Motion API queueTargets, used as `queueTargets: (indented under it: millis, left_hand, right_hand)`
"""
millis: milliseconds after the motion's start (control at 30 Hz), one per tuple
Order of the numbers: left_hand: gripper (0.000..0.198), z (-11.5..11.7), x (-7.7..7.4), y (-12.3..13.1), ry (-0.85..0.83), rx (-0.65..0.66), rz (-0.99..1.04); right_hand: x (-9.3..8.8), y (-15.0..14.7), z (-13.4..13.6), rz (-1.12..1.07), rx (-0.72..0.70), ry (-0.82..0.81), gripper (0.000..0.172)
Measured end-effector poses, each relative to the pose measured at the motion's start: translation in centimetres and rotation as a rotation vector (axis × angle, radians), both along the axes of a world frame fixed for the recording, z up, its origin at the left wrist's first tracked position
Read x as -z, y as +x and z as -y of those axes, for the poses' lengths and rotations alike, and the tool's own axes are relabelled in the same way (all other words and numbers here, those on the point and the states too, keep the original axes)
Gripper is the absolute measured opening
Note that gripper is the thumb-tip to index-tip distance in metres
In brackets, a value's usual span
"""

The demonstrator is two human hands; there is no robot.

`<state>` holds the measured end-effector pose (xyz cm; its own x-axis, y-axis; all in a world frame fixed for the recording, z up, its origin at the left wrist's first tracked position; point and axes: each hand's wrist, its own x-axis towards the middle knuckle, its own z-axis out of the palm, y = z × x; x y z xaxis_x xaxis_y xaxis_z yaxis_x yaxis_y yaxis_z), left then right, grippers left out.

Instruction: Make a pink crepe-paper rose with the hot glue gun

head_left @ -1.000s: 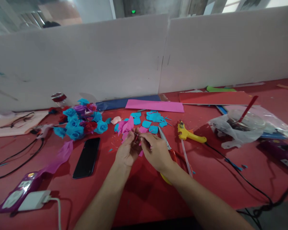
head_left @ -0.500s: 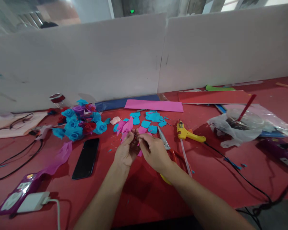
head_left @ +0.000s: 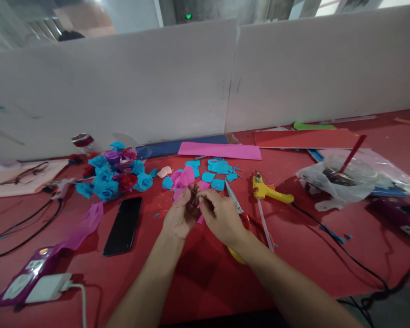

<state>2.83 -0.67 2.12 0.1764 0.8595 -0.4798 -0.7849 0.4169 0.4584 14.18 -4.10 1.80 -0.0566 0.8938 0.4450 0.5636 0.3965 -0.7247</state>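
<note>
Fingers of my left hand [head_left: 181, 212] are closed around the base of a pink paper flower [head_left: 183, 176], whose petals stick out beyond the fingertips. My right hand [head_left: 220, 214] pinches a thin wire-like stem [head_left: 193, 192] that runs between the two hands. Its far end is hidden by the fingers. Just past the hands lie loose blue paper petals [head_left: 219, 166] and a pale pink petal [head_left: 164, 171]. Partly under my right forearm are scissors [head_left: 233, 197] with red and yellow handles.
A yellow glue gun [head_left: 271, 193] with its cord lies at right, near a bagged plastic cup [head_left: 350, 171] with a straw. Finished paper roses [head_left: 104, 177] and a phone [head_left: 123, 226] are at left. Pink crepe paper [head_left: 220, 150] lies before the white partition [head_left: 123, 95].
The pink flower has turned slightly, showing its petals broader and rounder. Both hands stay in nearly the same place with the same hold.
</note>
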Motion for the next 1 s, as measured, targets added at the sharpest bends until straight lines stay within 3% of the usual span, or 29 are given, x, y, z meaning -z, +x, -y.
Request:
queueTargets:
  millis: [333,800,1000]
  left_hand:
    - [0.016,-0.07,0.2,0.02,-0.006,-0.008,0.024]
    - [0.02,-0.03,-0.04,0.08,-0.012,-0.017,0.014]
    - [0.013,0.01,0.25,-0.05,0.018,-0.024,0.005]
  right_hand:
    - [-0.37,0.01,0.04,-0.031,0.017,0.012,0.016]
    - [-0.44,-0.01,0.1,-0.057,0.006,0.025,0.018]
    - [-0.05,-0.04,0.15,0.082,0.034,0.069,0.02]
